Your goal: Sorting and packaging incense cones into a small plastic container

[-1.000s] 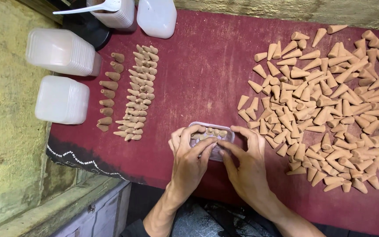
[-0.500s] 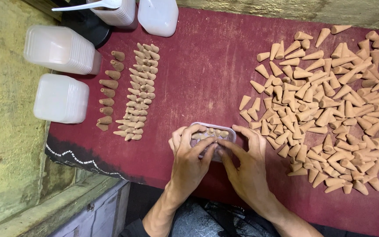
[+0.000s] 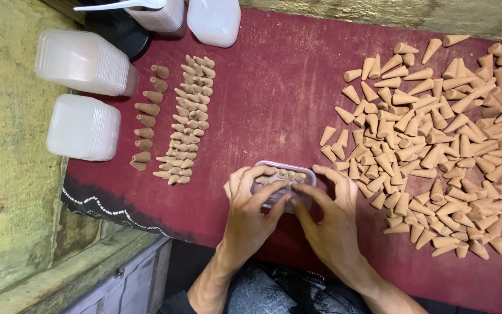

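Left hand [image 3: 251,212] and right hand [image 3: 329,218] grip small clear plastic box [image 3: 283,185] of tan clay cones, lower centre | loose tan cone pile [image 3: 437,139] at right | dark red cloth [image 3: 274,99] beneath

Dark red cloth [image 3: 274,99] over table, rough mossy concrete ledge [image 3: 7,203], dim light

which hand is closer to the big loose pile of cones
Right. The right hand lies just beside the loose cone pile, at its near left edge; the left hand sits farther left, across the small clear box.
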